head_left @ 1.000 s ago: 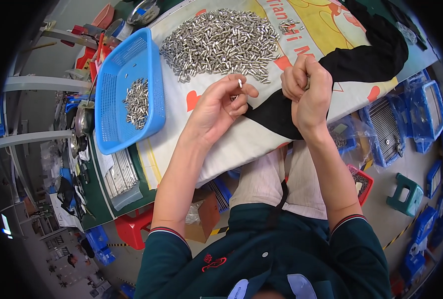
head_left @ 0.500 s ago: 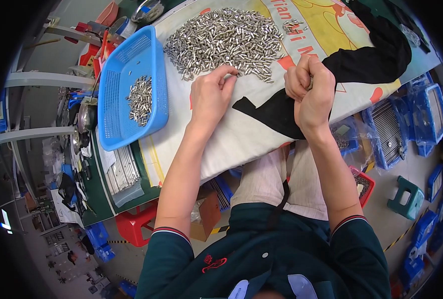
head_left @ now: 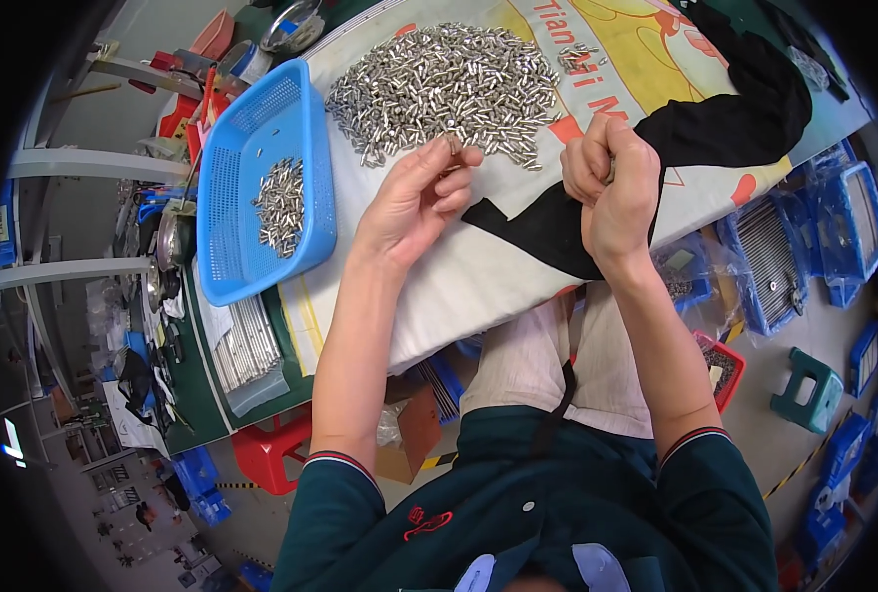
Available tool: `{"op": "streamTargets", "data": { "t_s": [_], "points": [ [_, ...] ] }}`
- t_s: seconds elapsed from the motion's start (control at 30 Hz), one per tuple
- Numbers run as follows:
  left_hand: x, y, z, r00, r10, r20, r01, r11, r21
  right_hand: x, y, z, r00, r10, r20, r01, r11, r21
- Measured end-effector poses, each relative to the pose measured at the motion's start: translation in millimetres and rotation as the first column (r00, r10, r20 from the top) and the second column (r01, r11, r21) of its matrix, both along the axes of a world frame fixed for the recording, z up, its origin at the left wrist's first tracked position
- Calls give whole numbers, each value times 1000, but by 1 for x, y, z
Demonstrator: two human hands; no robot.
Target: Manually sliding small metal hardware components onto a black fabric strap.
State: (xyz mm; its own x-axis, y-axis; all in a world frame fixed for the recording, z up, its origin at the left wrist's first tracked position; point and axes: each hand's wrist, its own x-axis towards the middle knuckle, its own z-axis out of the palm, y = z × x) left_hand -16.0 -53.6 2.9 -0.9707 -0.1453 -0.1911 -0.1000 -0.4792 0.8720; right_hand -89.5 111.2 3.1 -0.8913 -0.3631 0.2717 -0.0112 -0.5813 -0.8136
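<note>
My left hand (head_left: 409,202) is turned palm up at the near edge of a heap of small shiny metal pins (head_left: 449,84). Its thumb and forefinger pinch what looks like one such pin, mostly covered by the fingertips. To the right, my right hand (head_left: 618,192) is closed in a loose fist above a black cloth (head_left: 537,232). Whatever the fist holds is largely hidden by its fingers. Left of the heap stands a blue plastic basket (head_left: 325,197) with a smaller pile of the same pins (head_left: 281,207) in it.
A white printed cloth (head_left: 439,301) covers the table. Several pins (head_left: 582,57) lie apart beyond my right hand. Metal rods (head_left: 246,340) lie below the basket. A red stool (head_left: 266,459), a green stool (head_left: 806,390) and blue crates (head_left: 764,261) stand around the table.
My left hand has drawn slightly back from the heap and rolled palm up, its thumb and forefinger pinched. The right fist stays almost in place.
</note>
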Motion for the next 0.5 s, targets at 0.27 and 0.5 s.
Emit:
{"op": "streamTargets", "data": {
  "t_s": [0.27,0.5],
  "points": [
    [1,-4,-16,999,37,27,-43,963,265,0,-1,-2,1000,14,14,-13,999,-30],
    [1,-1,-13,998,39,41,-46,981,191,-1,0,-2,999,24,31,-23,999,-43]
  ]
}}
